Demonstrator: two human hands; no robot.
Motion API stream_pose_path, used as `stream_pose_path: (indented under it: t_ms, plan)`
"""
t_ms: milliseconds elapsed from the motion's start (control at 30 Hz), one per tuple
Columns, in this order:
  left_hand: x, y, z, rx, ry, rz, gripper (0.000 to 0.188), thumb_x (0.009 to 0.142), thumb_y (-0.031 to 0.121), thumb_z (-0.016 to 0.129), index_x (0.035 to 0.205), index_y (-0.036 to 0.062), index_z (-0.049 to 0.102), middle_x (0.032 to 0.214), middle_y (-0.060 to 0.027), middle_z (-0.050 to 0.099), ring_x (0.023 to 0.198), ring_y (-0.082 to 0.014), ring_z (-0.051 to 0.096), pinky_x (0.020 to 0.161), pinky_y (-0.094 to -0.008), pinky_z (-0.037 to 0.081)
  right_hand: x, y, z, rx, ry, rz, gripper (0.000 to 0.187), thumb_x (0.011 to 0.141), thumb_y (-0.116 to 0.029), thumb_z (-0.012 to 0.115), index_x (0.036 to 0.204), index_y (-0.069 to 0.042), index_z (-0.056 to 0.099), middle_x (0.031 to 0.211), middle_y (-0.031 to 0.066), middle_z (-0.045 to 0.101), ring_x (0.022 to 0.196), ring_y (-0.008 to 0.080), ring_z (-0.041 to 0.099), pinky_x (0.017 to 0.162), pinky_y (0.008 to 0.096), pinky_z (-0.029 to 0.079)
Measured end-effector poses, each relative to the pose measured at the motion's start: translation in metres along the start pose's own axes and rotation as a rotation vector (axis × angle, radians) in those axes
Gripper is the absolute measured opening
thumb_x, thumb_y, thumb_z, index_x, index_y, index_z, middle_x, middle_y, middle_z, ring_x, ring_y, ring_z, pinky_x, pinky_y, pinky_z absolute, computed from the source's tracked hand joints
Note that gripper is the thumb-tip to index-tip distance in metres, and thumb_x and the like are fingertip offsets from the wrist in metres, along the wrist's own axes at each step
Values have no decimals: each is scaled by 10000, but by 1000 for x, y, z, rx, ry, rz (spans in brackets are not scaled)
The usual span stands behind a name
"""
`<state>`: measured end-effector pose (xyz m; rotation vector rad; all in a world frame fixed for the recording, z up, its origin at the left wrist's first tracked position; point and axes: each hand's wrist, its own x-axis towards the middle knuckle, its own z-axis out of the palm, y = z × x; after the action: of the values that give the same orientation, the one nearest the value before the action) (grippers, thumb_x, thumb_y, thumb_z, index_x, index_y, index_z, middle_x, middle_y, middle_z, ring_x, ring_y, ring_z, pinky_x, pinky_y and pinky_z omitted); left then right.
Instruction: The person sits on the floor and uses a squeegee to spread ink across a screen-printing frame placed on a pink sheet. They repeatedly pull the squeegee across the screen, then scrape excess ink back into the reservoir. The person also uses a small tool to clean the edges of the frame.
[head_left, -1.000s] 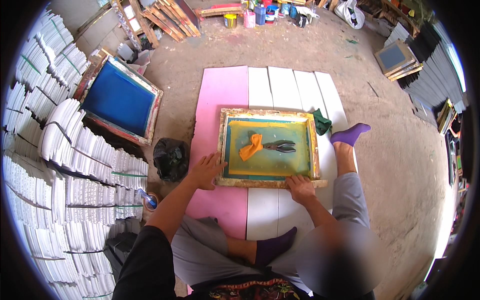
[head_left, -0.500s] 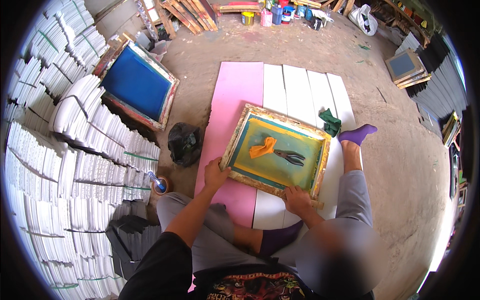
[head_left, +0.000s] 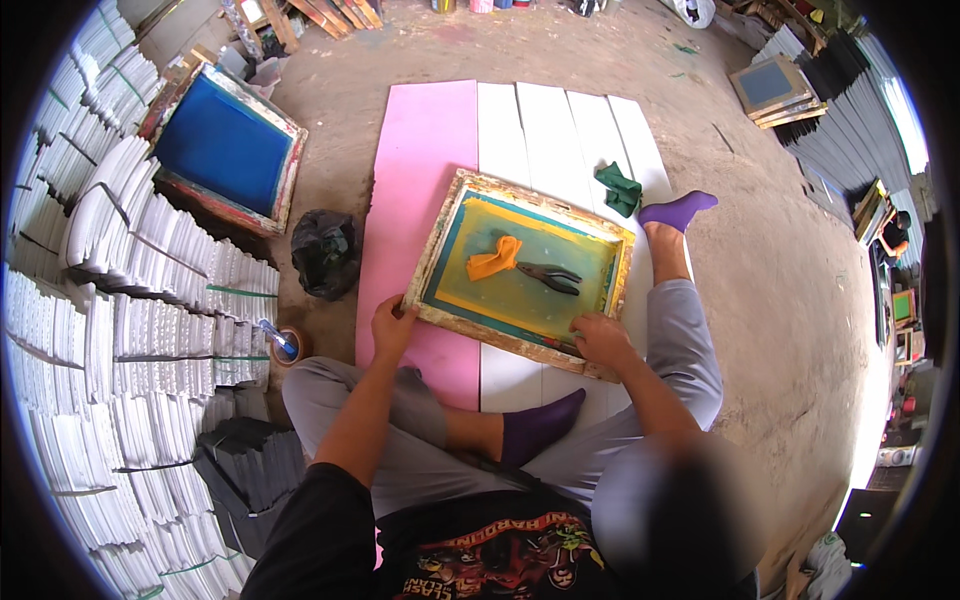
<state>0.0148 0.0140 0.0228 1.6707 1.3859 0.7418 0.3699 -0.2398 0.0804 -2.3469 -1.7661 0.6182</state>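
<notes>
The person sits on the ground with both hands on a wooden-framed printing screen (head_left: 520,270) that has a yellow-green mesh. The left hand (head_left: 392,325) grips the frame's near left corner, fingers curled over the wooden edge. The right hand (head_left: 603,338) clasps the near right part of the frame, fingers bent over the rail. The screen lies across a pink board (head_left: 420,200) and the white boards (head_left: 565,140) beside it, turned at a slant: its long axis runs from upper left down to lower right, and its far right corner points toward the foot in a purple sock (head_left: 677,210). Inside the frame lie an orange cloth (head_left: 492,260) and, just beside it, dark pliers (head_left: 550,277) with handles pointing right. A green cloth (head_left: 619,187) rests on the white boards beyond the frame. A black bag (head_left: 326,253) sits left of the pink board, near a blue screen (head_left: 222,145)
</notes>
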Motion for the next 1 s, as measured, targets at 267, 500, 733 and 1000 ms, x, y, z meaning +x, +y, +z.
stream_pose_path:
  t_ms: [267,500,733,1000]
  plan:
    - [1,-10,-4,34,43,-34,422,844,245,849,1129,-51,755,890,-154,762,799,-226,712,782,-364,564,13,-21,7,-3,-219,36,270,906,-325,742,1088,-126,740,1096,123,727,1083,340,685,912,472,550]
    - [2,-3,-3,-6,36,-113,376,834,256,862,1045,-44,777,849,-133,766,768,-202,716,737,-348,564,13,-10,22,125,-117,79,257,896,-277,759,1097,-116,749,1076,127,747,1034,355,705,889,474,555]
    - [-10,-6,2,-34,9,-95,358,843,223,853,1076,-36,771,907,-132,780,813,-205,730,778,-348,570,13,-1,19,20,-128,34,233,879,-268,762,1065,-127,761,1013,122,756,995,340,719,845,472,565]
    - [-17,0,2,-14,9,-75,343,857,188,843,1100,-39,760,926,-139,780,829,-215,735,787,-353,572,29,-5,9,-125,-313,9,253,860,-318,734,1038,-141,765,987,122,758,960,349,720,820,489,561]
